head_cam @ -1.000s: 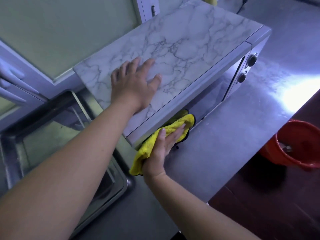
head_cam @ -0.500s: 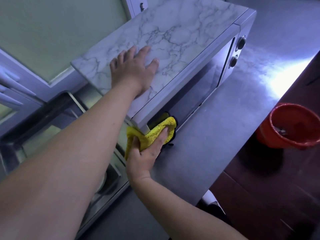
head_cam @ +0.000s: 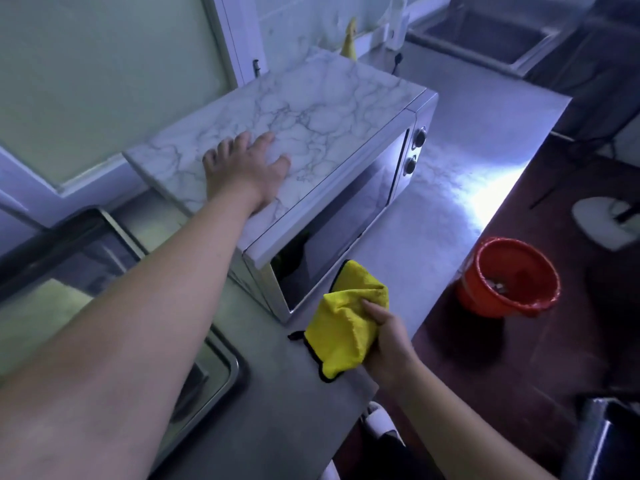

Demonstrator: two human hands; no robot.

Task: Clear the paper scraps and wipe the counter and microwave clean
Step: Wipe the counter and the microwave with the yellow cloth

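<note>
A microwave (head_cam: 349, 216) with a marble-patterned top and a mirrored door stands on the steel counter (head_cam: 433, 216). My left hand (head_cam: 246, 168) lies flat on its top, fingers spread. My right hand (head_cam: 384, 337) grips a bunched yellow cloth (head_cam: 346, 320) with a black edge. The cloth is held above the counter's front edge, just in front of the microwave's lower left door corner and clear of the door. I see no paper scraps.
A steel sink (head_cam: 114, 306) lies left of the microwave. A red bucket (head_cam: 509, 275) stands on the dark floor beyond the counter edge. A second sink (head_cam: 491, 36) is at the far right. A window frame (head_cam: 221, 39) rises behind the microwave.
My right hand has pulled the yellow cloth away from the microwave door's lower left corner, back toward the counter's front edge. My left hand stays flat on top. The view has tilted up.
</note>
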